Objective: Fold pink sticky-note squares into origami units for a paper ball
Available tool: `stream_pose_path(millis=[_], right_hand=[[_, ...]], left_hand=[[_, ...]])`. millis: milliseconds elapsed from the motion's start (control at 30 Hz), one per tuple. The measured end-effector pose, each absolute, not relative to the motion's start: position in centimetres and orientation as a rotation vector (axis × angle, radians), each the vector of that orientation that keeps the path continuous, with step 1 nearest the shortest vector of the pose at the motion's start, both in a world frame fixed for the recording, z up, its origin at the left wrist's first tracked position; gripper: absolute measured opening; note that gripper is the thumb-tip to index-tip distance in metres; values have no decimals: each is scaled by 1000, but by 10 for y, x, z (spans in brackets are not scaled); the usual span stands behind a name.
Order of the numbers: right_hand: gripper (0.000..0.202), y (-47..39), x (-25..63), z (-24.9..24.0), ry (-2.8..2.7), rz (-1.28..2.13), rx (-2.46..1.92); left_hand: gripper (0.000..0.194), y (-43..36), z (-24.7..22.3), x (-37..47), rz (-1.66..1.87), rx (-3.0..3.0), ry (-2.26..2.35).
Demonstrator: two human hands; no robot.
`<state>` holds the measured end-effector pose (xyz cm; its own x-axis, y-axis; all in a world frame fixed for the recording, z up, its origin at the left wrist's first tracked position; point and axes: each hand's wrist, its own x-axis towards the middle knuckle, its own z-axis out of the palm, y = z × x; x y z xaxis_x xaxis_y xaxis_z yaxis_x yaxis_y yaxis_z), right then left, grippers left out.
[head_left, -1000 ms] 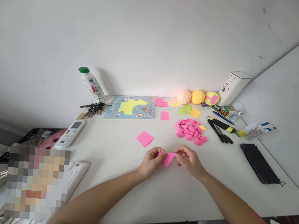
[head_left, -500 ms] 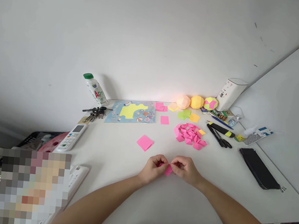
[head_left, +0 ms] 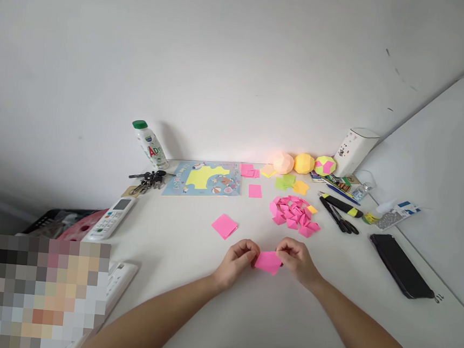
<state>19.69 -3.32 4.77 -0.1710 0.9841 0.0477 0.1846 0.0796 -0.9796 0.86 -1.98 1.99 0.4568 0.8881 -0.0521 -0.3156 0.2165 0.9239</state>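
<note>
Between my hands is a pink paper square (head_left: 268, 262), held a little above the white table near its front. My left hand (head_left: 237, 262) pinches its left edge with thumb and fingers. At its upper right corner, my right hand (head_left: 296, 261) grips it in the same way. Just beyond my left hand lies a small stack of pink sheets (head_left: 224, 226). Farther off to the right is a heap of folded pink paper pieces (head_left: 293, 213), with an orange piece at its edge.
Three paper balls (head_left: 304, 163) stand by the wall. A blue printed sheet (head_left: 174, 182), keys (head_left: 150, 180) and a bottle (head_left: 150, 144) are at the back left. On the right lie scissors (head_left: 339, 218), a cutter (head_left: 343, 205) and a black pouch (head_left: 402, 266). A remote (head_left: 112, 217) sits left.
My hands have drawn apart sideways, and the pink paper between them now shows much more of its surface. The whole view has shifted slightly.
</note>
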Motion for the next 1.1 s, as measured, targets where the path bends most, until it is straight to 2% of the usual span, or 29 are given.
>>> stream_pose_path(millis=[200, 600, 867, 1100], right_hand=[[10, -39, 187, 37, -1742, 1107, -1177], [11, -40, 183, 35, -1896, 843, -1148], [10, -31, 197, 43, -1766, 742, -1249], [11, -35, 193, 43, -1679, 1047, -1231]], left_hand=[[28, -25, 20, 13, 762, 1159, 764], [20, -26, 16, 14, 775, 1236, 817], [28, -24, 20, 12, 822, 1082, 842], [32, -22, 18, 12, 839, 1053, 823]])
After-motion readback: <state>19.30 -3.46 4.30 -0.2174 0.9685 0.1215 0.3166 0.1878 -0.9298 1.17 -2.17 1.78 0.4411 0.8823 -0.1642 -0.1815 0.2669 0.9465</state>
